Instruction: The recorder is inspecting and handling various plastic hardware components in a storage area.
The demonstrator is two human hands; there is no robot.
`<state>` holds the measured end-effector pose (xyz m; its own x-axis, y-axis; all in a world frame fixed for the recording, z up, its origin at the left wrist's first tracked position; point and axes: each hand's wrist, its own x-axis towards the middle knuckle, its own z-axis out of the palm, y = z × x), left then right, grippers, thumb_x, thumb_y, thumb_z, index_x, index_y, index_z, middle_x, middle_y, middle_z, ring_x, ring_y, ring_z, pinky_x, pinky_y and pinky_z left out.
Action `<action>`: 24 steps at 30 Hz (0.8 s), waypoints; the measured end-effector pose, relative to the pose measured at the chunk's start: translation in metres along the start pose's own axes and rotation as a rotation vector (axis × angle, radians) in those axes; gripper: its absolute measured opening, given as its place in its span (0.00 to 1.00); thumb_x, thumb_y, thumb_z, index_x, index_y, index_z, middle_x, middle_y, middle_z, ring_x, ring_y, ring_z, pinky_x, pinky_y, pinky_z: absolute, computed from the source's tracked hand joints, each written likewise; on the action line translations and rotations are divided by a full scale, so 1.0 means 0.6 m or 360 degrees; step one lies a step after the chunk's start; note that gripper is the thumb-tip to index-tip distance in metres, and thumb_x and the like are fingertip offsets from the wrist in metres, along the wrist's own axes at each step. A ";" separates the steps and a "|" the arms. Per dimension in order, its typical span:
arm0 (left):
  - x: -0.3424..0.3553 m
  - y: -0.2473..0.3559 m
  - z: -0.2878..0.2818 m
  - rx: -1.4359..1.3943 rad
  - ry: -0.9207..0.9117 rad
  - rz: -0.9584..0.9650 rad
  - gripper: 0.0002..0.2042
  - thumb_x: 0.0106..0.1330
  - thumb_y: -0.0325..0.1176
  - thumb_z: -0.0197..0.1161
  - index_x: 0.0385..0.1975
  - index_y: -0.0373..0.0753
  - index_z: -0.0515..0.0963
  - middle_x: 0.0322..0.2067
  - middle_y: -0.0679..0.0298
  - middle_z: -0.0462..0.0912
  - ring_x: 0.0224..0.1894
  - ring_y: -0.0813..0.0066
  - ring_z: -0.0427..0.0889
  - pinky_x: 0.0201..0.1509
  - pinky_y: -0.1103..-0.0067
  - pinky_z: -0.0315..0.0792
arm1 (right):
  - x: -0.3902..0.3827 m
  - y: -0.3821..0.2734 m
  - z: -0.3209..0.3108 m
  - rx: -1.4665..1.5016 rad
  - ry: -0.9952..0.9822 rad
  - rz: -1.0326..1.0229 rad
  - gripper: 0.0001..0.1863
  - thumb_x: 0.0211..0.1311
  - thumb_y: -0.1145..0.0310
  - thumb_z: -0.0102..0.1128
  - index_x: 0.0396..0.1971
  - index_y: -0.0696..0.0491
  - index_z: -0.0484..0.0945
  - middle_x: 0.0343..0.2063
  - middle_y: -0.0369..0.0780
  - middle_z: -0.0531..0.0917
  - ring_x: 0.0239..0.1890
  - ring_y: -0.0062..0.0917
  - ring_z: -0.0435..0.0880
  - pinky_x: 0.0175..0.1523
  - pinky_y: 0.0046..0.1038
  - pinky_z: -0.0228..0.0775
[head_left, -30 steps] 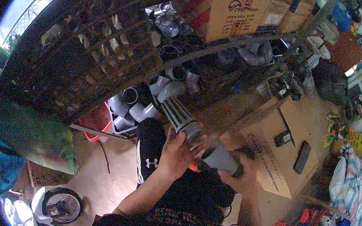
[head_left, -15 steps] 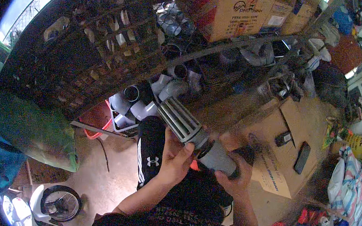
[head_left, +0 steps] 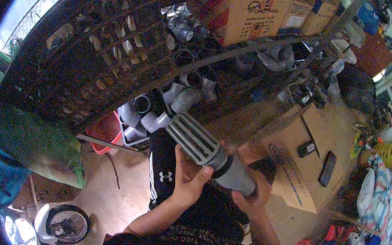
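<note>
A grey plastic strainer with long slots (head_left: 195,137) is tilted across my lap, its slotted end toward the upper left. My left hand (head_left: 190,182) is closed around the strainer's lower end, thumb on top. A smooth grey pipe fitting (head_left: 238,175) is in line with it at the lower right, with a dark band at the joint between them. My right hand (head_left: 257,188) grips the fitting's outer end, the thumb along its near side and the other fingers partly hidden behind it.
Grey pipe elbows (head_left: 186,98) fill a crate beyond my knee, beside a red basin (head_left: 108,135). A flattened cardboard box (head_left: 297,157) at the right carries a black phone-like device (head_left: 327,169). Racks of fittings (head_left: 118,42) stand behind; a motorbike wheel (head_left: 68,224) is lower left.
The gap between the strainer and the fitting has narrowed, so the two look closer together. Both hands keep their grip and have shifted only slightly.
</note>
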<state>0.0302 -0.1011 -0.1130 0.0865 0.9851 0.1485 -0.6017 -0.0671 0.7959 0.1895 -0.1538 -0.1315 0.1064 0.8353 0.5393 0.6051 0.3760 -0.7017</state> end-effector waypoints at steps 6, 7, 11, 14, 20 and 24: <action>-0.007 -0.014 -0.007 -0.0141 0.0057 -0.0059 0.37 0.58 0.32 0.59 0.62 0.43 0.41 0.56 0.58 0.59 0.59 0.64 0.59 0.61 0.68 0.53 | 0.026 -0.021 0.002 -0.0001 -0.0131 0.0113 0.30 0.36 0.57 0.70 0.40 0.58 0.74 0.36 0.46 0.79 0.37 0.35 0.80 0.43 0.29 0.71; -0.008 -0.013 -0.008 -0.0170 0.0031 -0.0062 0.34 0.59 0.29 0.57 0.60 0.41 0.42 0.55 0.56 0.60 0.59 0.65 0.58 0.61 0.69 0.53 | 0.027 -0.023 0.002 0.0017 -0.0150 0.0093 0.29 0.37 0.57 0.70 0.40 0.58 0.74 0.36 0.46 0.79 0.37 0.35 0.80 0.43 0.29 0.71; -0.003 -0.012 -0.006 -0.0173 -0.0031 -0.0114 0.35 0.58 0.30 0.58 0.61 0.41 0.41 0.54 0.56 0.61 0.58 0.65 0.61 0.61 0.69 0.54 | 0.024 -0.024 0.002 0.0034 -0.0145 0.0119 0.29 0.38 0.58 0.70 0.40 0.58 0.74 0.37 0.46 0.79 0.38 0.35 0.80 0.43 0.30 0.71; 0.005 -0.007 -0.008 -0.0203 -0.0066 -0.0187 0.37 0.56 0.32 0.60 0.61 0.40 0.42 0.54 0.56 0.62 0.57 0.64 0.63 0.60 0.68 0.56 | 0.020 -0.019 0.004 0.0053 -0.0086 0.0111 0.29 0.38 0.58 0.70 0.41 0.58 0.73 0.37 0.46 0.79 0.38 0.35 0.80 0.45 0.30 0.70; 0.016 0.004 -0.022 -0.0249 -0.0132 -0.0371 0.40 0.51 0.37 0.65 0.60 0.40 0.46 0.54 0.55 0.62 0.55 0.64 0.66 0.54 0.70 0.67 | 0.017 -0.008 0.015 0.0073 -0.0124 0.0115 0.31 0.37 0.58 0.71 0.43 0.58 0.72 0.39 0.47 0.78 0.41 0.36 0.79 0.46 0.31 0.69; 0.024 0.001 -0.021 -0.0319 0.0118 -0.0294 0.36 0.51 0.39 0.66 0.56 0.36 0.53 0.51 0.55 0.67 0.46 0.70 0.73 0.34 0.80 0.75 | 0.018 -0.009 0.030 0.0114 -0.0129 0.0149 0.31 0.39 0.57 0.70 0.43 0.58 0.72 0.38 0.47 0.78 0.41 0.36 0.78 0.48 0.31 0.68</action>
<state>0.0213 -0.0847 -0.1179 0.1555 0.9871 -0.0378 -0.7266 0.1403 0.6726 0.1734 -0.1396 -0.1304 0.0941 0.8968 0.4324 0.5374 0.3199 -0.7803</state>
